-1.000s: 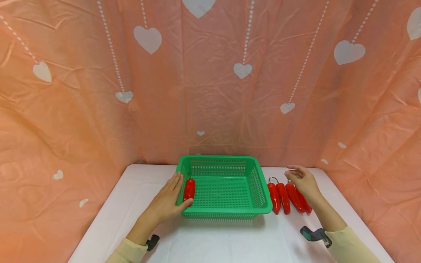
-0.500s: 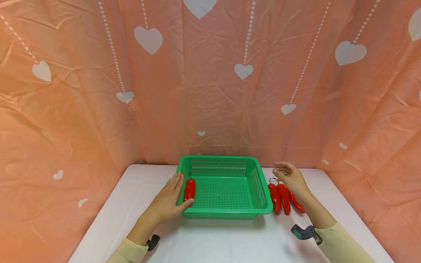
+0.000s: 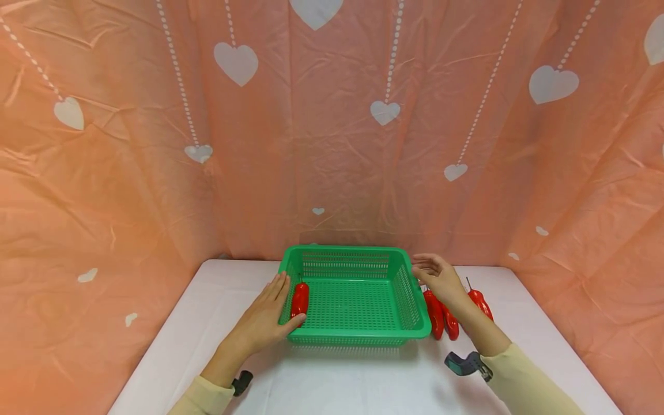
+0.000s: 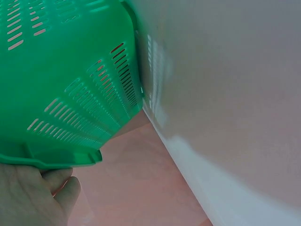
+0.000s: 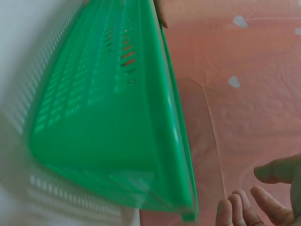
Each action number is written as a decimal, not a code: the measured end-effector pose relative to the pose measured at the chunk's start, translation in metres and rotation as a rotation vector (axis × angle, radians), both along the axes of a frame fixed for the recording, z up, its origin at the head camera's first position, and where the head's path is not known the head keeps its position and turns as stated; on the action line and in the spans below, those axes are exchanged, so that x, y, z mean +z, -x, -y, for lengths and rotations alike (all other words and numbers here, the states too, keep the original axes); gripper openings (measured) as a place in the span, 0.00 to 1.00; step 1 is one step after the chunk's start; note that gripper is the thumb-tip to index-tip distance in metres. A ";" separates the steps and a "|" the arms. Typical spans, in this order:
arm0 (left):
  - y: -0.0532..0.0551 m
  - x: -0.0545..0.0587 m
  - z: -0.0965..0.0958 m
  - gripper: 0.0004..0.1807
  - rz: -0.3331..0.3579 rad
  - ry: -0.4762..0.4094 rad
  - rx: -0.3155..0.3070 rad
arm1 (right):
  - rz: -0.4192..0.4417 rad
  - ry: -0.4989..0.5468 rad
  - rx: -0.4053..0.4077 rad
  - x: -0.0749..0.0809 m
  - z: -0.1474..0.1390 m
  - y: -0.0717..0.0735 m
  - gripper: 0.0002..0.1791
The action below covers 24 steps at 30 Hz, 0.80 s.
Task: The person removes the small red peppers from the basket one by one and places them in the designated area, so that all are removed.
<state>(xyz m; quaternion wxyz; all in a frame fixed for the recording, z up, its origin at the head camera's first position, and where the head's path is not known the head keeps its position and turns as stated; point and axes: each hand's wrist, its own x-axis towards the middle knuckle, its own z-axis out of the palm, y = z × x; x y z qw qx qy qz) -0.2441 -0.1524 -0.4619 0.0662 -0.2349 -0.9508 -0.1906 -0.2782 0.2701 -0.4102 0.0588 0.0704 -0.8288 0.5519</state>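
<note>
A green plastic basket with slotted walls stands on the white table. One red chili pepper lies inside along its left wall. My left hand rests over the left rim with straight fingers, the thumb reaching over the front corner. In the left wrist view, part of that hand meets the basket's rim. By the right rim is my right hand, its fingers loosely bent; in the right wrist view its fingertips hold nothing. Red chili peppers lie beneath that hand and forearm, partly hidden.
Another red chili pepper shows to the right of my right forearm. An orange curtain with white hearts hangs behind and at both sides of the white table. Dark devices are strapped at the wrists.
My right hand has moved left from above the chili peppers to the basket's right rim, uncovering a pepper at the far right. My left hand, the basket and its pepper have stayed put.
</note>
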 end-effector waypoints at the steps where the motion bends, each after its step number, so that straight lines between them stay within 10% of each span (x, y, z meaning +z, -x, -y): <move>1: 0.000 0.000 0.000 0.53 0.000 -0.003 0.000 | 0.000 0.004 0.009 0.000 0.002 0.000 0.26; 24: 0.001 -0.002 0.000 0.54 0.001 0.000 0.003 | -0.019 -0.047 0.149 -0.007 0.053 0.011 0.22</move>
